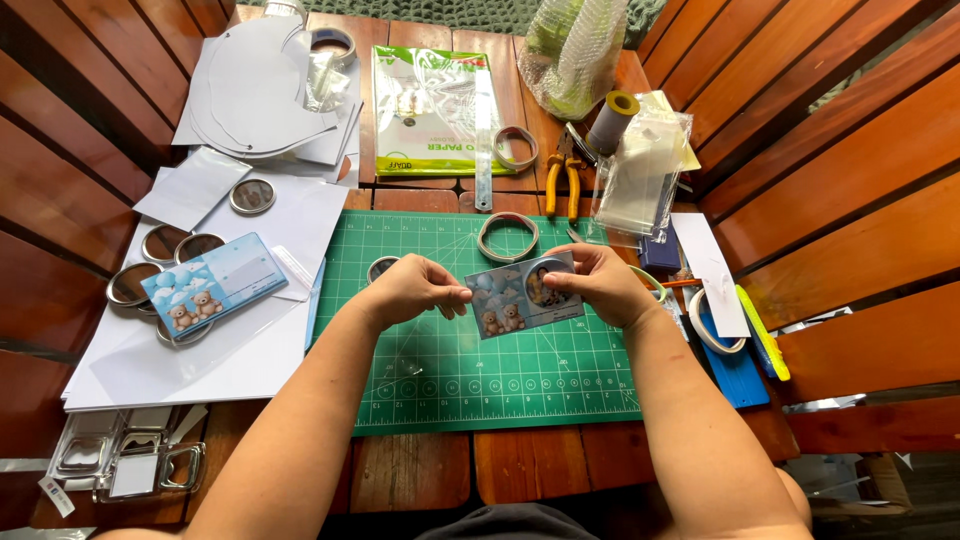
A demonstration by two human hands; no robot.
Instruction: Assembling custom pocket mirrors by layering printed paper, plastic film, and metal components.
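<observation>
Small rectangular teddy-bear printed card (pixel 522 298) pinched at both ends, above green cutting mat (pixel 440 365). Left hand (pixel 408 290) fingertips closed on left edge; right hand (pixel 597 282) grips right side, thumb over round disc on card, partly hidden. Wooden slat table (pixel 420 465), slatted bench walls around. Clutter top, hard to read.

Two teddy-bear cards: one card in the hands (pixel 522 296), one on the white sheets (pixel 213 285). Two tape rings: one on the green cutting mat (pixel 507 237), one on the wooden table (pixel 516 148). One pair of yellow-handled pliers (pixel 562 180). One grey thread spool (pixel 611 122). One clear ruler (pixel 483 140). About five round metal discs (pixel 252 196).
</observation>
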